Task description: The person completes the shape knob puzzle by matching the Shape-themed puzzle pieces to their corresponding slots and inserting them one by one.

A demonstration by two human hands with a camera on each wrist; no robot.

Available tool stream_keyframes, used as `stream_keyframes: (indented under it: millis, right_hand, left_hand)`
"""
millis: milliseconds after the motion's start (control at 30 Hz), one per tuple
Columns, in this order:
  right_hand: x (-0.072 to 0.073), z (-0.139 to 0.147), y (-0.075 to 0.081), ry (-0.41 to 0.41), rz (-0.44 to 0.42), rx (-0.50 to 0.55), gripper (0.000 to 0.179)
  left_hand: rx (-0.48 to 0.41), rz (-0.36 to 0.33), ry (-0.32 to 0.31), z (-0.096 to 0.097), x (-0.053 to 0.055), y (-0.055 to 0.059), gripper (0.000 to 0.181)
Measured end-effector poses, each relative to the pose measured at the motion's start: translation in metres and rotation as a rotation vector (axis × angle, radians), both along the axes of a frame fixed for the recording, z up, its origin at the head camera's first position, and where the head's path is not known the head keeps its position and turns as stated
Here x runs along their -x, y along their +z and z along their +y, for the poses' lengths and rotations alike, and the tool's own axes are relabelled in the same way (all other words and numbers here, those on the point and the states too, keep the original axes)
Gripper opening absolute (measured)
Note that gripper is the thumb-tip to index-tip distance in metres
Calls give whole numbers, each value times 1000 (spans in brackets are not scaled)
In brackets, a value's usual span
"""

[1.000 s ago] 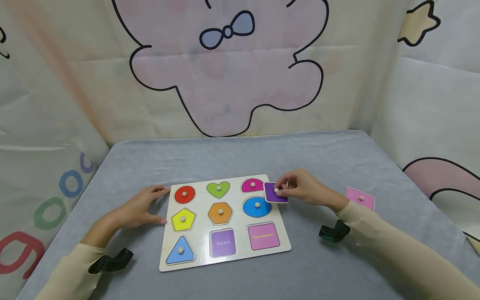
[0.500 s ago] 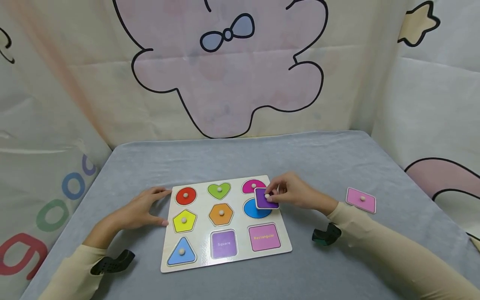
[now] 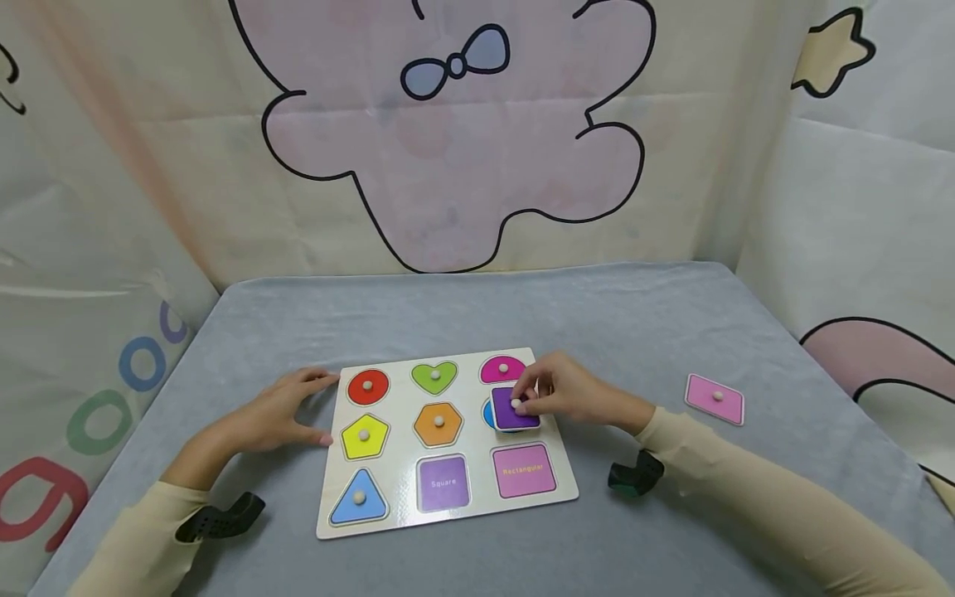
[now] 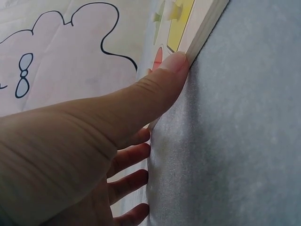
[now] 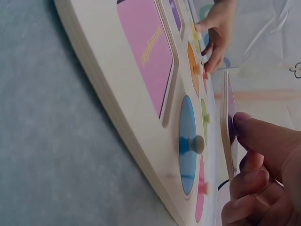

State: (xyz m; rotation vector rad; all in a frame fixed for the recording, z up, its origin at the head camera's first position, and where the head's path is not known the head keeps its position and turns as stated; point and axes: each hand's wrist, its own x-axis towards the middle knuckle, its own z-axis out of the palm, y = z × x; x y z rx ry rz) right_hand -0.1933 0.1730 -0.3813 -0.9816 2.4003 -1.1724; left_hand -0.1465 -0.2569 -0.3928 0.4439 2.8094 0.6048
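A wooden shape puzzle board (image 3: 477,439) lies on the table. My left hand (image 3: 276,414) is at its left edge, the thumb (image 4: 155,89) touching the board's side and the fingers extended along it. My right hand (image 3: 585,394) pinches a purple square puzzle piece (image 3: 507,422) by its knob. In the right wrist view that piece (image 5: 226,127) is raised above the board, apart from the blue oval piece (image 5: 187,117). In the head view it covers most of the oval. Two recesses show bare: the purple "Square" one (image 3: 443,495) and the pink "Rectangular" one (image 3: 522,483).
A pink rectangular piece (image 3: 705,400) with a knob lies on the grey tablecloth (image 3: 634,323), right of the board. Red circle (image 3: 358,394), green heart, yellow pentagon (image 3: 356,448), orange hexagon, magenta half-circle and blue triangle pieces sit in their recesses. Printed curtains (image 3: 172,166) surround the table.
My right hand has carried the purple square piece leftward and toward me, from the board's right edge to over the blue oval. The left hand has stayed at the board's edge.
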Motion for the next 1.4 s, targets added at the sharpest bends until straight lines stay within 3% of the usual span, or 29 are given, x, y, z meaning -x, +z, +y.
stream_keyframes:
  millis: [633,933,1400]
  right_hand:
    - [-7,-18,-4,23,-61,-18,10]
    - [-10,-27,-7,67,-57,7,9]
    - [-18,-43,-5,107,-92,-40,4]
  left_hand:
    - [-14,6,-33,-1,4,1,97]
    - [-9,6,-27,-1,3,0,97]
    - [-16,2,-10,-4,2,-1,98]
